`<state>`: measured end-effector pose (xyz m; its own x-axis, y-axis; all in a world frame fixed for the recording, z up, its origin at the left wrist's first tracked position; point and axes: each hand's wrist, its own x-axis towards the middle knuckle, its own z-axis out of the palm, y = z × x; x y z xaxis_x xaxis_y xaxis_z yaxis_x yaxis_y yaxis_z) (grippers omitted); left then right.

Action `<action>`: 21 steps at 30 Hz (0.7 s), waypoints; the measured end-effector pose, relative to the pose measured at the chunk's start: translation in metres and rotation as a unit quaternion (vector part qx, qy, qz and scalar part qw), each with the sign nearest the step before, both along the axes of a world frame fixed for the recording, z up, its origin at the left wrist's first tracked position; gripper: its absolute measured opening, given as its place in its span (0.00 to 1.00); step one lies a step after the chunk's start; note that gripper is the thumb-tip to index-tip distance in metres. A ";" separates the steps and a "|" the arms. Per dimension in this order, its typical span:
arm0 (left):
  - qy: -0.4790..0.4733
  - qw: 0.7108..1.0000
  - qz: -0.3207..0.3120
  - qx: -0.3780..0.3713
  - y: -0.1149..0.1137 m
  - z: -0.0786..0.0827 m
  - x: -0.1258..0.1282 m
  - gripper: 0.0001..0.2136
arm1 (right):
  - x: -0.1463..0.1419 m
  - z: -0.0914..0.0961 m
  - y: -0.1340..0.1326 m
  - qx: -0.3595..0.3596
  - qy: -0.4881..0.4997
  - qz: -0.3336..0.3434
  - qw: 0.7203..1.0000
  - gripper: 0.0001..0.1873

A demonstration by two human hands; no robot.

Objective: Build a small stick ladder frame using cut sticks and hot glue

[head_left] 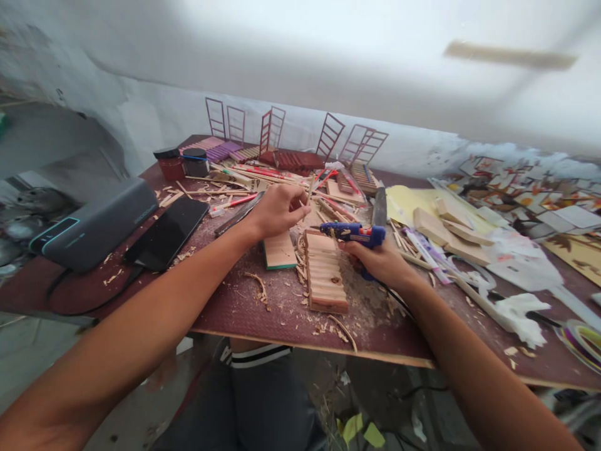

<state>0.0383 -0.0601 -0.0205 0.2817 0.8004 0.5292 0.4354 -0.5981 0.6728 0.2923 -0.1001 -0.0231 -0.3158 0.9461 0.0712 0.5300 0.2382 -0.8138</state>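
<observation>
My right hand (381, 262) grips a blue hot glue gun (353, 233), its nozzle pointing left over the top end of a ribbed wooden strip panel (325, 272) lying on the maroon table (263, 313). Fingers of my left hand (277, 210) are pinched around a thin wooden stick (309, 190) just above and left of that panel. A small flat wooden piece with a green edge (280, 250) lies below my left hand. Wood shavings are scattered around the panel.
A grey speaker (94, 225) and a black phone (166, 233) lie at the left. Two paint jars (182, 163), painted stick frames (272, 128) and loose sticks crowd the back. Yellow paper (413, 203), wooden blocks, cut cardboard and tape rolls (582, 341) fill the right.
</observation>
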 end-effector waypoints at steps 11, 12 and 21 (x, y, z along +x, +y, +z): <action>-0.004 1.000 -0.004 -0.003 -0.001 0.001 0.000 0.04 | -0.004 0.006 -0.004 0.027 -0.035 0.045 0.998 0.15; -0.004 1.000 -0.003 -0.004 -0.001 0.001 0.000 0.04 | -0.004 0.007 -0.004 0.031 -0.039 0.045 0.998 0.15; 0.001 1.000 -0.006 -0.008 0.000 0.001 0.000 0.04 | -0.006 0.010 -0.005 0.035 -0.063 0.043 0.996 0.13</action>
<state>0.0388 -0.0603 -0.0194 0.2929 0.8052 0.5157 0.4299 -0.5926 0.6811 0.2859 -0.1055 -0.0127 -0.4058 0.9095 0.0902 0.6024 0.3404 -0.7220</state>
